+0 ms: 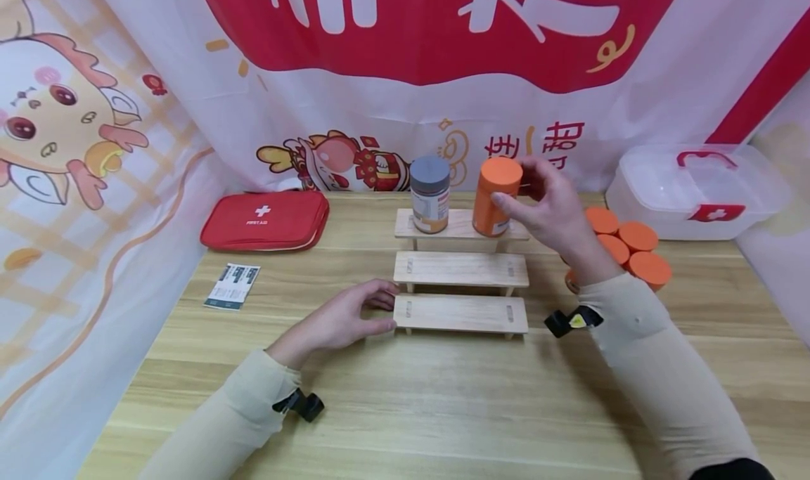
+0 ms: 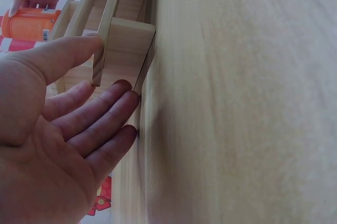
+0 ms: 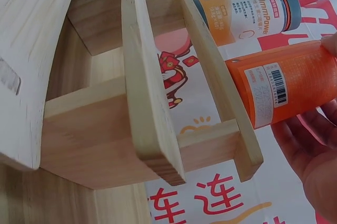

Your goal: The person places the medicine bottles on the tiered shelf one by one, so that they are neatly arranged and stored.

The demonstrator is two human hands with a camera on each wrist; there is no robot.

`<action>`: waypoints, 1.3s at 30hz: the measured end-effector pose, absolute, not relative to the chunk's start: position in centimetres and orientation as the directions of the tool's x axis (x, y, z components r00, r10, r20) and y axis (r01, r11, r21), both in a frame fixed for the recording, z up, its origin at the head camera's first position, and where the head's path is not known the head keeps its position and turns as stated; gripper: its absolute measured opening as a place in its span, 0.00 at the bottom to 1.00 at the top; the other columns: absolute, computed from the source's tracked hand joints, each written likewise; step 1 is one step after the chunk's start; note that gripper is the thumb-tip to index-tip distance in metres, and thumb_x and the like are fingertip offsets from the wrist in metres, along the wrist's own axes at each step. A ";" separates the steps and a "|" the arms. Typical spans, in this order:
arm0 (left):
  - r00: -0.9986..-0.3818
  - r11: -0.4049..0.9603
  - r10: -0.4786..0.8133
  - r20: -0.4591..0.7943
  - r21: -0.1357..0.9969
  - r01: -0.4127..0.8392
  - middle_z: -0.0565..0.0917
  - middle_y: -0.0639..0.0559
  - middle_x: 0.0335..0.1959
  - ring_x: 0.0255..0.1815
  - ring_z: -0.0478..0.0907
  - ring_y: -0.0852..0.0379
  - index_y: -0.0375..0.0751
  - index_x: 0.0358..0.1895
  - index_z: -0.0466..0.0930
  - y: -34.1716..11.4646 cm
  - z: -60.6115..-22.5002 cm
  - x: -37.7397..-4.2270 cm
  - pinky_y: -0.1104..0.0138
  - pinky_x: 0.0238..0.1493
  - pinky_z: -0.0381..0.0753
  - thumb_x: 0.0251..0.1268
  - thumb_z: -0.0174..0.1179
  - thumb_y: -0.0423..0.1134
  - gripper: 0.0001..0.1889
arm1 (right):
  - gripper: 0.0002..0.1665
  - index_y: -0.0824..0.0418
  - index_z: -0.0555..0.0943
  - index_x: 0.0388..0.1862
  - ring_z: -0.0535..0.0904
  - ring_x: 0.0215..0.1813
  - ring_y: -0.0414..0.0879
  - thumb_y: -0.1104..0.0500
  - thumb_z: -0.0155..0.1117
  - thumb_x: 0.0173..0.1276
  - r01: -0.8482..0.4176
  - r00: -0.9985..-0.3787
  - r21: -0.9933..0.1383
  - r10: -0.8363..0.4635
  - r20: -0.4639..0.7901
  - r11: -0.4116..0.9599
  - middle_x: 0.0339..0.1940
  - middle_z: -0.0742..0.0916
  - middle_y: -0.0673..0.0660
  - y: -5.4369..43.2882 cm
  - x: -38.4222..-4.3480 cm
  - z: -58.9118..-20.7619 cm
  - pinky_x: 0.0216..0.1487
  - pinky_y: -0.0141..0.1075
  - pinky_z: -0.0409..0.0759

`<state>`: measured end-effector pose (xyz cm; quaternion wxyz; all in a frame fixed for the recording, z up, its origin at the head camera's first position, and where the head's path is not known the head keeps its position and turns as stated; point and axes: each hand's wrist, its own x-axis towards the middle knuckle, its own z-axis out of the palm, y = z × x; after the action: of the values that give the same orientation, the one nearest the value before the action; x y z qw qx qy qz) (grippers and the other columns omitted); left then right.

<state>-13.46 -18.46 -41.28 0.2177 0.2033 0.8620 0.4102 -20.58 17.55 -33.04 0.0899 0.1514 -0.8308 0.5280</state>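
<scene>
An orange bottle point(image 1: 486, 209) stands upright at the right end of the top tier of a wooden three-step shelf point(image 1: 462, 268). My right hand point(image 1: 555, 209) grips it from the right, thumb in front and fingers behind. Its barcode label shows on the orange bottle point(image 3: 300, 82) in the right wrist view, the base right at the board. To its left on the same tier is a jar with a grey lid point(image 1: 430, 197). My left hand point(image 1: 344, 317) rests at the left end of the lowest step, thumb against the board's end and fingers loosely extended in the left wrist view.
Several orange-lidded bottles point(image 1: 638, 236) cluster right of the shelf, partly behind my right forearm. Beyond them stands a clear first-aid box point(image 1: 683, 185). A red first-aid pouch point(image 1: 262, 221) and a printed paper strip point(image 1: 233, 286) lie at left. A printed cloth point(image 1: 380, 100) hangs behind.
</scene>
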 end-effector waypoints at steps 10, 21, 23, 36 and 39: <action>-0.819 0.574 0.535 -0.207 0.800 0.173 0.86 0.49 0.64 0.68 0.83 0.49 0.44 0.72 0.76 -18.3 -41.1 -13.4 0.47 0.77 0.77 0.73 0.71 0.40 0.27 | 0.39 0.58 0.71 0.80 0.80 0.67 0.48 0.57 0.75 0.74 -0.366 -0.930 -0.855 -0.171 0.324 0.368 0.72 0.83 0.59 18.1 -20.2 -32.8 0.69 0.28 0.80; -0.819 0.575 0.533 -0.215 0.802 0.164 0.86 0.48 0.64 0.68 0.82 0.48 0.43 0.72 0.75 -18.3 -41.0 -13.3 0.46 0.77 0.77 0.74 0.71 0.40 0.27 | 0.38 0.56 0.72 0.80 0.81 0.67 0.44 0.62 0.74 0.74 -0.402 -0.915 -0.841 -0.186 0.358 0.362 0.72 0.83 0.59 19.2 -18.9 -31.9 0.69 0.24 0.80; -0.819 0.576 0.532 -0.214 0.801 0.165 0.86 0.48 0.64 0.68 0.82 0.48 0.43 0.72 0.75 -18.3 -41.0 -13.3 0.46 0.77 0.77 0.74 0.71 0.40 0.27 | 0.37 0.55 0.72 0.80 0.80 0.68 0.45 0.61 0.74 0.75 -0.386 -0.922 -0.846 -0.175 0.344 0.368 0.71 0.83 0.59 19.4 -18.5 -31.7 0.69 0.23 0.80; -0.820 0.578 0.531 -0.215 0.799 0.165 0.86 0.48 0.64 0.69 0.82 0.48 0.44 0.72 0.75 -18.5 -41.2 -13.4 0.45 0.78 0.76 0.74 0.71 0.41 0.28 | 0.28 0.57 0.78 0.73 0.83 0.62 0.37 0.61 0.71 0.76 -0.406 -0.909 -0.810 -0.094 0.406 0.423 0.64 0.87 0.55 22.1 -16.7 -31.5 0.64 0.19 0.80; -0.821 0.579 0.527 -0.219 0.800 0.158 0.86 0.49 0.64 0.69 0.82 0.48 0.44 0.72 0.75 -18.5 -41.2 -13.4 0.45 0.78 0.76 0.74 0.71 0.41 0.28 | 0.28 0.53 0.78 0.74 0.82 0.63 0.37 0.59 0.71 0.77 -0.378 -0.919 -0.807 -0.075 0.388 0.455 0.65 0.87 0.55 22.7 -16.1 -31.2 0.65 0.17 0.79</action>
<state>-13.44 -18.47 -41.18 0.2233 0.1993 0.8600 0.4134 -16.07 22.68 -31.21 0.1501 0.1349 -0.8395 0.5044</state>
